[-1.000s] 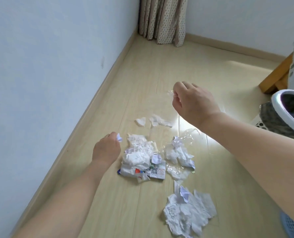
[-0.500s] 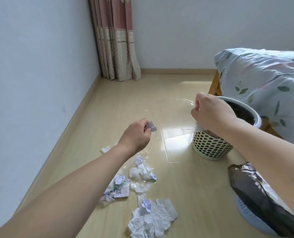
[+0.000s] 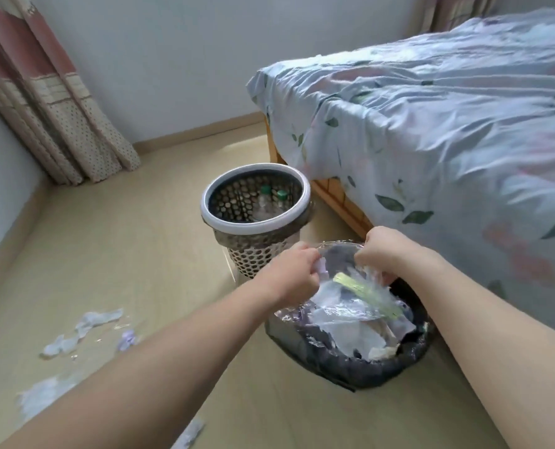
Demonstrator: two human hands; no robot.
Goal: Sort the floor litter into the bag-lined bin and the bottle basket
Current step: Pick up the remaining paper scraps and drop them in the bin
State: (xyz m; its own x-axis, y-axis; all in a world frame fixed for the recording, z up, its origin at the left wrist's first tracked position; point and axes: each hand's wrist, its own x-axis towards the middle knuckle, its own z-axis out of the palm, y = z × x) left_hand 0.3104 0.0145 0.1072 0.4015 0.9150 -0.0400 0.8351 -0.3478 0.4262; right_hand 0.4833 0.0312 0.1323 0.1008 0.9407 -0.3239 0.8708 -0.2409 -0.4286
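While both hands hang over bin, let go now. Left hand (image 3: 290,270) fingers curled, pinching small paper scrap (image 3: 320,266). Right hand (image 3: 383,251) fingers curled, pinching clear wrap (image 3: 371,276). Both bits right above bin (image 3: 360,367), black bag inside, already holding paper and plastic. Best way: open fingers wide, shake wrap off, since it may cling. Keep hands over middle, not rim. Basket (image 3: 256,222) just behind, bottles (image 3: 271,197) inside. More litter (image 3: 85,328) on floor, left side, well apart from bin.
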